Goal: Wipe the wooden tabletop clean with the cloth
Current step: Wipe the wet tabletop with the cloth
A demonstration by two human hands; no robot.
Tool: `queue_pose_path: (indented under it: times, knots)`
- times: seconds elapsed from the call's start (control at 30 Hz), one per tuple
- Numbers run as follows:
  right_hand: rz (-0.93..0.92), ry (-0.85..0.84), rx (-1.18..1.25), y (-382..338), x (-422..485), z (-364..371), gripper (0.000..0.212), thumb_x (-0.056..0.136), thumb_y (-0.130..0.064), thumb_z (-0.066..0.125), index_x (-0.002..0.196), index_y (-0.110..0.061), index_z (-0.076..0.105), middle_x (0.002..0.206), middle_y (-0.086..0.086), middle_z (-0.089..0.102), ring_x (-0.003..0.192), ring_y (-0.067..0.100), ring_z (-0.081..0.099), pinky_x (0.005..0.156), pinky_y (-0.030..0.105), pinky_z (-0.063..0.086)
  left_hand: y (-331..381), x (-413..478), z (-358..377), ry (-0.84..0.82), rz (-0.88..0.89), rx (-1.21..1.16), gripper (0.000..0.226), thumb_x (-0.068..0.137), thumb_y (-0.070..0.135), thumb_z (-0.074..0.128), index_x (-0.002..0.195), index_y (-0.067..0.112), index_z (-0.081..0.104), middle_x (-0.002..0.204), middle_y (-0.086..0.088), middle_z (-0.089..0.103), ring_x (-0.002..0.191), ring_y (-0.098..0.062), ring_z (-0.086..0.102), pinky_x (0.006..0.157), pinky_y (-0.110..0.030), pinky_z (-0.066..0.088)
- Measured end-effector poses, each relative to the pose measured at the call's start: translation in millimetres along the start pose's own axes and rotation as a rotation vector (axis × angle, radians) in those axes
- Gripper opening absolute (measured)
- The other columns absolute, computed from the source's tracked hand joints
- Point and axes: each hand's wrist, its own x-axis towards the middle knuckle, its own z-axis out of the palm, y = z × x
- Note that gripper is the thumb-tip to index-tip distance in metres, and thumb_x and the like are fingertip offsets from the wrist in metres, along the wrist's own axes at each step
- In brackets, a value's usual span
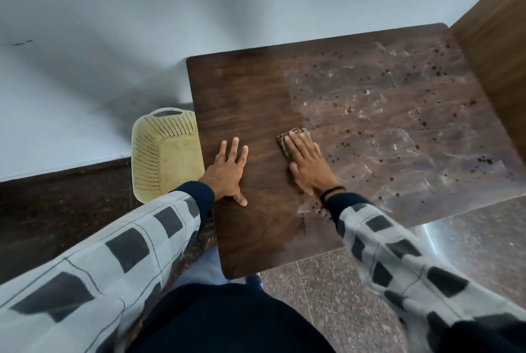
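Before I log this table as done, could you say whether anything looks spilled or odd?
Yes. The right half of the tabletop carries a pale smeared film and dark specks; the left half looks clean. The right hand presses the cloth at the boundary.

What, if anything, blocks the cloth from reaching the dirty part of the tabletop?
Nothing visible. The right hand presses the cloth at the edge of the speckled smears; the left hand rests flat on the darker side of the tabletop, away from them.

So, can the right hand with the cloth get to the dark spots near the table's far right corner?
Probably yes. The right hand presses the cloth, and only bare smeared tabletop lies between it and the dark spots, though leaning may help.
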Motion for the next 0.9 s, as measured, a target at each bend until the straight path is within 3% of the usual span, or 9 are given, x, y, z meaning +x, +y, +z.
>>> queue_pose_path:
  times: [0.13, 0.23, 0.3, 0.4, 0.6, 0.67, 0.77, 0.83, 0.9]
  knots:
    - [-0.219, -0.012, -0.022, -35, -68, 44, 0.071, 0.098, -0.029, 0.037, 0.164, -0.023, 0.012, 0.171, -0.004, 0.005, 0.158, 0.020, -0.004, 0.127, 0.051, 0.006, 2, -1, -1, -0.011, -0.016, -0.011, 0.158, 0.056, 0.054, 0.092, 0.153, 0.021, -0.028, 0.150, -0.004, -0.049, 0.144, -0.037, -0.034, 0.117, -0.059, 0.019]
    - [-0.410, -0.098, -0.210, -9, -67, 37, 0.071, 0.099, -0.031, 0.032, 0.162, -0.027, 0.000, 0.170, -0.005, 0.000, 0.158, 0.020, -0.005, 0.127, 0.048, -0.001, 2, -3, -3, -0.016, -0.022, -0.018, 0.158, 0.056, 0.054, 0.092, 0.153, 0.022, -0.028, 0.150, -0.003, -0.050, 0.144, -0.036, -0.034, 0.116, -0.060, 0.022]
    - [-0.284, -0.113, -0.196, -2, -45, 22, 0.072, 0.101, -0.028, 0.037, 0.161, -0.028, -0.003, 0.170, -0.003, 0.001, 0.157, 0.021, -0.006, 0.127, 0.052, -0.001, 3, -4, -6, -0.026, -0.020, -0.002, 0.157, 0.056, 0.055, 0.092, 0.153, 0.022, -0.028, 0.151, -0.004, -0.049, 0.145, -0.038, -0.033, 0.115, -0.061, 0.023]
    - [0.023, 0.043, 0.039, -28, -45, 25, 0.071, 0.099, -0.029, 0.041, 0.163, -0.021, 0.011, 0.170, 0.000, 0.011, 0.158, 0.021, -0.002, 0.125, 0.056, 0.009, 4, -7, -6, -0.027, -0.026, -0.005, 0.157, 0.056, 0.055, 0.091, 0.154, 0.023, -0.027, 0.152, -0.003, -0.048, 0.145, -0.037, -0.032, 0.115, -0.062, 0.023]
    - [-0.458, -0.122, -0.235, -13, -91, 48, 0.076, 0.094, -0.035, 0.030, 0.163, -0.028, -0.002, 0.171, -0.003, 0.001, 0.157, 0.019, -0.006, 0.127, 0.048, -0.003, 4, -7, -7, -0.019, -0.012, -0.010, 0.157, 0.057, 0.055, 0.091, 0.154, 0.020, -0.026, 0.153, -0.006, -0.046, 0.145, -0.038, -0.032, 0.118, -0.058, 0.016]
    - [-0.322, -0.129, -0.227, 1, -65, 30, 0.072, 0.096, -0.034, 0.026, 0.162, -0.028, -0.003, 0.170, -0.001, 0.000, 0.157, 0.021, -0.007, 0.127, 0.051, -0.002, 3, -5, -7, -0.021, -0.003, -0.002, 0.157, 0.056, 0.057, 0.091, 0.154, 0.019, -0.026, 0.153, -0.007, -0.046, 0.145, -0.039, -0.031, 0.118, -0.059, 0.015]
    - [0.112, 0.023, -0.004, -11, -46, 22, 0.073, 0.099, -0.027, 0.039, 0.163, -0.023, 0.003, 0.171, -0.003, -0.003, 0.157, 0.019, -0.010, 0.126, 0.055, 0.006, 1, -4, -4, -0.019, -0.004, 0.000, 0.158, 0.054, 0.058, 0.091, 0.154, 0.020, -0.026, 0.153, -0.007, -0.046, 0.145, -0.040, -0.032, 0.118, -0.060, 0.014]
    - [0.094, 0.038, 0.044, -33, -67, 38, 0.076, 0.097, -0.030, 0.039, 0.164, -0.021, 0.005, 0.171, -0.003, -0.003, 0.157, 0.020, -0.012, 0.126, 0.057, 0.004, 0, -3, -3, -0.021, -0.007, -0.003, 0.159, 0.054, 0.059, 0.091, 0.154, 0.020, -0.027, 0.153, -0.006, -0.046, 0.145, -0.039, -0.032, 0.118, -0.060, 0.015]
    - [-0.093, -0.004, -0.028, -46, -105, 61, 0.076, 0.097, -0.035, 0.035, 0.164, -0.023, 0.001, 0.171, -0.004, -0.004, 0.157, 0.019, -0.011, 0.127, 0.054, 0.002, -1, -2, -2, -0.016, -0.008, 0.000, 0.160, 0.053, 0.059, 0.091, 0.154, 0.020, -0.027, 0.153, -0.006, -0.046, 0.145, -0.039, -0.031, 0.118, -0.060, 0.015]
